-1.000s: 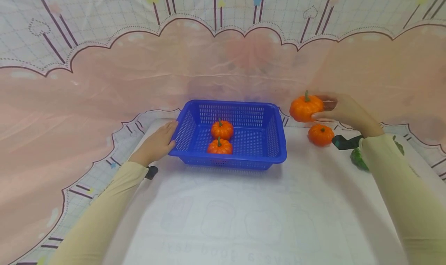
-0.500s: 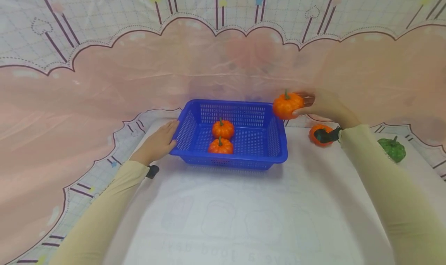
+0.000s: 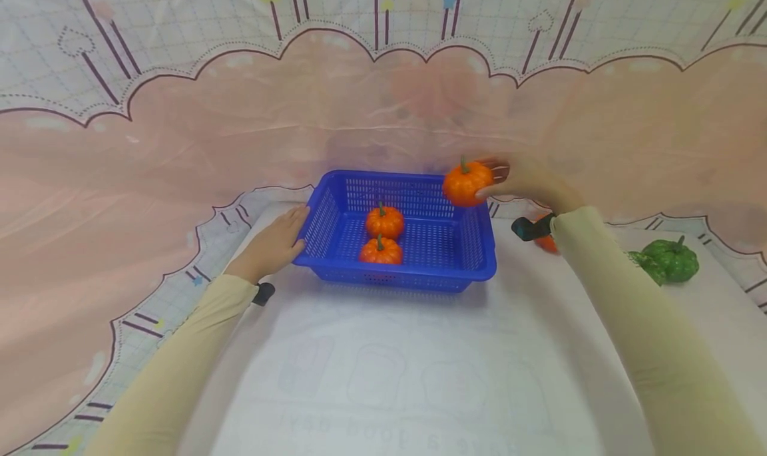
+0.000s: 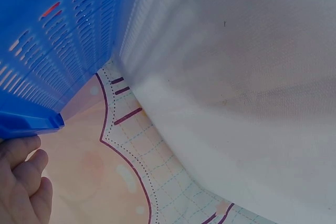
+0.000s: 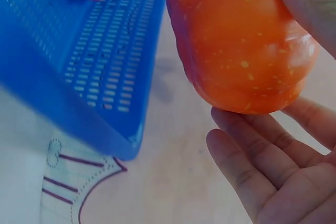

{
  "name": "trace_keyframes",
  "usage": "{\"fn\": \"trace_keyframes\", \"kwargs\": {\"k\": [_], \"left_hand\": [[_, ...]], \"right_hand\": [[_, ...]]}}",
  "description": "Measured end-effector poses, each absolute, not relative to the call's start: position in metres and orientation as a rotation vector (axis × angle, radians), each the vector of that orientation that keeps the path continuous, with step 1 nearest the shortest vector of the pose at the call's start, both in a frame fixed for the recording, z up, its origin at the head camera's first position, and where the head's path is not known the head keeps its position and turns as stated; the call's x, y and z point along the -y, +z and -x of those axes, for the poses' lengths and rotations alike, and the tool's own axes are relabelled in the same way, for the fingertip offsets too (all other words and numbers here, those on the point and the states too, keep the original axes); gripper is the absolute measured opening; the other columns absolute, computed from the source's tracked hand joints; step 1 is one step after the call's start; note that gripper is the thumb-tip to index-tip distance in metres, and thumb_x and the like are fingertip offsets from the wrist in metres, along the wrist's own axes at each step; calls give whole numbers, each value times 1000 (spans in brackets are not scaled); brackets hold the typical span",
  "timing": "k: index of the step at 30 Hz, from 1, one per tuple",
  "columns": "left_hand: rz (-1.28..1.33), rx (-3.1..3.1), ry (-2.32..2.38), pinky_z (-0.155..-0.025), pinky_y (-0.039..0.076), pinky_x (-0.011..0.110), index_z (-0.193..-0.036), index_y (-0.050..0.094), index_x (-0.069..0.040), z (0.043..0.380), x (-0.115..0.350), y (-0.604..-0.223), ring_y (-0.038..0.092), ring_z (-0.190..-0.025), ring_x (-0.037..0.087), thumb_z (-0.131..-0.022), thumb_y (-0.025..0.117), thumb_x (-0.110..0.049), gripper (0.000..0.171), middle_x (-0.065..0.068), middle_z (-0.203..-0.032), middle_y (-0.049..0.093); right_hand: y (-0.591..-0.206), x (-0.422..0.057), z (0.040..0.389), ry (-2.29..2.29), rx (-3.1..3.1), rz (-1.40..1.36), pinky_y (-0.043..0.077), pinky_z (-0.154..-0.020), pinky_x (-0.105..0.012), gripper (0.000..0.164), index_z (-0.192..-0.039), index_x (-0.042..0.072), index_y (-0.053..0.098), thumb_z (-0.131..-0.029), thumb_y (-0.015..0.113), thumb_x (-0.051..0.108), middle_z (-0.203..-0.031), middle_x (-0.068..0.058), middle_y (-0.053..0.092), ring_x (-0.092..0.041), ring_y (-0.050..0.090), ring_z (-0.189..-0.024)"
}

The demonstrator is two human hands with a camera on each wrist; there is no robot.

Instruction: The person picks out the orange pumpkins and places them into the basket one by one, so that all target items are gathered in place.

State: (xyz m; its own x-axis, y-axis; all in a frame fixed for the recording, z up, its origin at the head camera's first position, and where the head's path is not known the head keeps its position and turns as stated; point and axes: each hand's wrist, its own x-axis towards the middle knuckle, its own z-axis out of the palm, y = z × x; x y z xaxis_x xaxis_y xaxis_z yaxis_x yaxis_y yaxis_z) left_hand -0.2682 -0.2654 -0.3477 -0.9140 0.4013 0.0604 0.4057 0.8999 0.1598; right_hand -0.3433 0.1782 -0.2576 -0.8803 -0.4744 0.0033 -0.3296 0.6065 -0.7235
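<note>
Near basket, far right corner: held pumpkin (long axis crosswise), stem up.

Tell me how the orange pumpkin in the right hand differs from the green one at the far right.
Colour: the held pumpkin is orange; the green pumpkin is green.
Support: the right hand grips the held pumpkin, while the green pumpkin rests on the white table.
Place: the held pumpkin is nearer the blue basket than the green pumpkin.
Both are rounded, with a stem on top.
</note>
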Motion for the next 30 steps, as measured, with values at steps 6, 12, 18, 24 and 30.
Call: {"fn": "trace_keyframes", "kwargs": {"k": [6,12,18,24,30], "left_hand": [[645,3031,-262,-119,15,50,-145,14,12,268,267,-349,14,-143,42,-92,40,-15,65,28,-153,18],[638,3033,-271,-119,14,50,-146,13,11,268,266,-349,14,-143,42,-92,39,-15,65,27,-153,18],[629,3042,-265,-119,14,50,-146,13,11,267,265,-348,14,-144,41,-92,39,-16,65,27,-153,18],[632,3036,-264,-119,15,50,-146,14,11,268,265,-348,14,-143,42,-92,39,-16,65,27,-153,18],[631,3036,-263,-119,15,50,-146,13,11,268,266,-349,15,-143,42,-92,39,-16,65,27,-153,18]], "right_hand": [[-262,-166,350,-1149,-2613,679,47,-100,-47,73,-135,14,48,-71,80,29,-136,-10,53,-32,52,-123],[-274,-154,356,-1098,-2631,716,43,-104,-49,69,-131,14,52,-71,81,30,-132,-10,55,-31,51,-124],[-284,-145,360,-1056,-2680,750,41,-107,-47,66,-128,12,57,-70,82,31,-128,-10,59,-28,54,-121],[-292,-137,365,-914,-2754,796,37,-110,-47,67,-129,6,56,-71,81,29,-129,-14,59,-31,52,-121],[-298,-129,368,-892,-2734,790,36,-110,-47,69,-131,3,53,-71,81,23,-133,-17,56,-33,49,-123]]}}
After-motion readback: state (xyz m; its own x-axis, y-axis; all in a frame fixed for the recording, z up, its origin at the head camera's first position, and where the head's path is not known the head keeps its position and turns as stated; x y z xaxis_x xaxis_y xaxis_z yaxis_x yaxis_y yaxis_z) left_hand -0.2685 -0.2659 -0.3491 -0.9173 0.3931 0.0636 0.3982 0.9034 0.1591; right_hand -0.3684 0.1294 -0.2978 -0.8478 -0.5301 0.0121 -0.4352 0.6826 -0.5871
